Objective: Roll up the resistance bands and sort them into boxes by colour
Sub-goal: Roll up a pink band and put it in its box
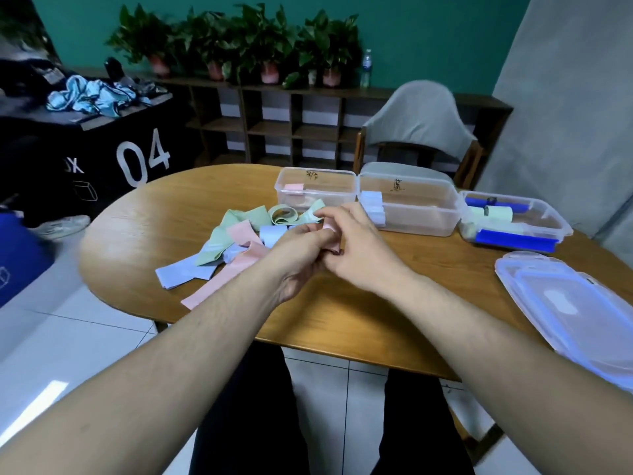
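Observation:
Over the middle of the wooden table (137, 234), my left hand (298, 258) and my right hand (356, 248) meet and pinch a pink band (222, 279) between their fingers. Its rolled end shows at my fingertips, and its loose tail trails down-left across the table. Behind my hands lies a heap of loose bands: green (236, 222), light blue (181, 274) and pink. At the back stand three clear boxes: the left box (342, 176) holds a pink roll (294, 187), the middle box (445, 207) light blue rolls (372, 204), the right box (555, 221) green rolls (496, 213) and dark blue pieces.
Clear plastic lids (575, 310) are stacked on the table at the right. A grey chair (421, 118) stands behind the boxes. A low shelf with potted plants (239, 46) runs along the green wall, and a black crate marked 04 (102, 149) sits at the left.

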Demonstrator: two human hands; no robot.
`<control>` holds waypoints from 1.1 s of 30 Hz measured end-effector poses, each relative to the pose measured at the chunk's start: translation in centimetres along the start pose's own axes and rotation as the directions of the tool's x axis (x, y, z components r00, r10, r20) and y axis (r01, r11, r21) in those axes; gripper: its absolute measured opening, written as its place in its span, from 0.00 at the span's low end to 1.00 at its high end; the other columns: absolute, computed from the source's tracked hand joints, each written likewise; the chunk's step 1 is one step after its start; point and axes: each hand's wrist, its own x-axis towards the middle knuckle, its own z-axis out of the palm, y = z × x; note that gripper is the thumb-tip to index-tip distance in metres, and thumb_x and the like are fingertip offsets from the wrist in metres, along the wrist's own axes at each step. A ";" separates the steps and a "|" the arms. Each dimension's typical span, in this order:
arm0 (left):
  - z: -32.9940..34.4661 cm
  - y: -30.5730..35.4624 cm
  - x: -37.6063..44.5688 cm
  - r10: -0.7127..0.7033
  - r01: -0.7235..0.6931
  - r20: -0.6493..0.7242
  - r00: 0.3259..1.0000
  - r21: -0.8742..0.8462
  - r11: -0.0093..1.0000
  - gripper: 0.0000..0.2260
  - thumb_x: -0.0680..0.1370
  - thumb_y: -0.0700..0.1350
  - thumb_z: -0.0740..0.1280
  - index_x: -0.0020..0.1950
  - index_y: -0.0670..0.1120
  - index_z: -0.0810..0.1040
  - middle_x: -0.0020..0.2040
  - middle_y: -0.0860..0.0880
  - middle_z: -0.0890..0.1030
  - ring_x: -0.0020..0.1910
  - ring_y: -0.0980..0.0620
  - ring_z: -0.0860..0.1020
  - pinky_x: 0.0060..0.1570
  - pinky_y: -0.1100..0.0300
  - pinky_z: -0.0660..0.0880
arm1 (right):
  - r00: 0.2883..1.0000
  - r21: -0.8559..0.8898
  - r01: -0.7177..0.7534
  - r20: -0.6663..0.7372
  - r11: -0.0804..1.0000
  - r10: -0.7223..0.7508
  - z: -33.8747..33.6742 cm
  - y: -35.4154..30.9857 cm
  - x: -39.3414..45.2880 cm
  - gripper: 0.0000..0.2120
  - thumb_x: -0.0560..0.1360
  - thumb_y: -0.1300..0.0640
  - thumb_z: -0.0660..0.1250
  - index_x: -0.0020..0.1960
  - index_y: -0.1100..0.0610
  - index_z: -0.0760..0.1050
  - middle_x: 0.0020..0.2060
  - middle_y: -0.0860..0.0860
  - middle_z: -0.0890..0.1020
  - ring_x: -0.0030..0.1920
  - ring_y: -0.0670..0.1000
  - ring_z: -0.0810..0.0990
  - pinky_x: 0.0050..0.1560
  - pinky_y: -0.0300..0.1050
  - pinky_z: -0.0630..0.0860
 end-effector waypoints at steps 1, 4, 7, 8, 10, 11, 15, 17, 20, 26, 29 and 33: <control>-0.5 0.4 0.6 0.000 0.000 -0.006 1.000 0.014 1.000 0.04 0.77 0.35 0.63 0.47 0.43 0.75 0.39 0.46 0.75 0.34 0.55 0.77 0.33 0.64 0.77 | 1.000 0.012 0.007 -0.008 1.000 -0.006 0.2 0.0 0.8 0.29 0.66 0.62 0.69 0.67 0.51 0.73 0.55 0.48 0.68 0.61 0.53 0.73 0.68 0.54 0.69; -2.2 1.5 3.1 0.001 0.000 -0.017 1.000 0.058 0.998 0.06 0.78 0.37 0.64 0.53 0.44 0.75 0.43 0.45 0.77 0.41 0.53 0.77 0.42 0.60 0.77 | 1.000 0.017 -0.014 -0.022 1.000 0.014 1.3 0.1 3.7 0.27 0.68 0.61 0.66 0.66 0.50 0.73 0.54 0.47 0.68 0.60 0.54 0.72 0.67 0.54 0.69; -3.5 2.5 5.0 0.012 -0.006 -0.058 0.998 0.098 0.995 0.05 0.78 0.37 0.64 0.49 0.46 0.77 0.40 0.48 0.79 0.34 0.57 0.78 0.37 0.63 0.76 | 0.998 0.003 -0.057 0.010 0.998 0.057 2.3 0.3 6.5 0.28 0.70 0.62 0.66 0.69 0.48 0.71 0.56 0.47 0.66 0.61 0.53 0.71 0.65 0.50 0.71; -3.8 2.8 5.5 0.025 -0.018 -0.079 0.997 0.093 0.996 0.04 0.78 0.38 0.65 0.48 0.46 0.78 0.40 0.47 0.79 0.33 0.56 0.78 0.37 0.62 0.77 | 0.998 0.003 -0.068 0.016 0.998 0.067 2.5 0.3 7.2 0.28 0.70 0.62 0.66 0.69 0.48 0.70 0.56 0.47 0.66 0.61 0.53 0.71 0.64 0.48 0.72; -5.0 3.2 7.1 0.045 -0.036 -0.118 0.992 0.082 0.996 0.02 0.78 0.39 0.67 0.49 0.45 0.79 0.42 0.45 0.79 0.36 0.53 0.77 0.36 0.61 0.77 | 0.996 0.011 -0.094 0.012 0.996 0.094 3.3 0.4 8.8 0.28 0.71 0.62 0.66 0.70 0.48 0.70 0.58 0.48 0.67 0.63 0.51 0.70 0.63 0.44 0.71; -5.6 3.3 7.8 0.045 -0.033 -0.126 0.991 0.095 0.995 0.03 0.77 0.39 0.68 0.50 0.45 0.79 0.43 0.45 0.79 0.38 0.52 0.77 0.37 0.62 0.76 | 0.994 0.015 -0.109 0.006 0.994 0.109 3.6 0.6 9.5 0.27 0.71 0.61 0.68 0.69 0.47 0.71 0.59 0.48 0.68 0.63 0.51 0.70 0.62 0.44 0.71; -8.2 3.9 11.3 0.021 0.007 -0.132 0.991 0.208 0.978 0.17 0.74 0.39 0.70 0.62 0.46 0.76 0.48 0.46 0.81 0.39 0.52 0.76 0.41 0.61 0.73 | 0.990 0.059 -0.136 0.029 0.989 0.135 4.4 2.1 12.2 0.27 0.68 0.53 0.75 0.66 0.46 0.73 0.60 0.48 0.70 0.63 0.49 0.73 0.64 0.44 0.71; -9.5 4.4 12.8 0.024 0.016 -0.138 0.990 0.287 0.958 0.19 0.75 0.37 0.70 0.65 0.48 0.73 0.50 0.45 0.81 0.37 0.52 0.77 0.39 0.61 0.73 | 0.985 0.097 -0.149 0.106 0.984 0.139 4.2 3.0 13.4 0.26 0.70 0.53 0.76 0.66 0.47 0.73 0.60 0.46 0.70 0.58 0.44 0.74 0.59 0.31 0.69; -11.0 5.0 15.4 0.094 -0.044 -0.081 0.992 0.480 0.876 0.24 0.74 0.35 0.72 0.69 0.46 0.71 0.52 0.44 0.80 0.39 0.52 0.78 0.32 0.69 0.72 | 0.974 0.109 -0.168 0.169 0.980 0.148 3.7 4.3 15.6 0.23 0.73 0.60 0.72 0.67 0.50 0.73 0.59 0.48 0.75 0.47 0.42 0.76 0.47 0.24 0.69; -11.8 7.0 19.8 0.235 -0.226 0.098 0.967 0.753 0.618 0.26 0.73 0.36 0.74 0.69 0.47 0.72 0.49 0.49 0.78 0.41 0.55 0.75 0.33 0.74 0.69 | 0.972 -0.032 -0.163 0.166 0.986 0.166 3.5 6.8 20.2 0.18 0.72 0.61 0.70 0.61 0.51 0.79 0.45 0.45 0.81 0.41 0.43 0.77 0.43 0.29 0.69; -12.1 7.8 22.0 0.220 -0.258 0.159 0.963 0.784 0.565 0.26 0.73 0.37 0.74 0.69 0.49 0.72 0.53 0.48 0.81 0.44 0.54 0.77 0.38 0.70 0.70 | 0.969 -0.129 -0.157 0.169 0.979 0.178 3.7 8.0 22.5 0.12 0.70 0.56 0.73 0.54 0.47 0.81 0.43 0.45 0.82 0.44 0.46 0.78 0.44 0.39 0.70; -12.8 8.0 24.5 0.156 -0.239 0.184 0.970 0.826 0.511 0.20 0.79 0.45 0.68 0.71 0.51 0.71 0.57 0.50 0.81 0.54 0.52 0.78 0.52 0.62 0.74 | 0.947 -0.224 -0.173 0.230 0.959 0.224 4.3 9.7 24.8 0.09 0.70 0.52 0.75 0.50 0.50 0.82 0.40 0.46 0.81 0.42 0.48 0.76 0.41 0.41 0.71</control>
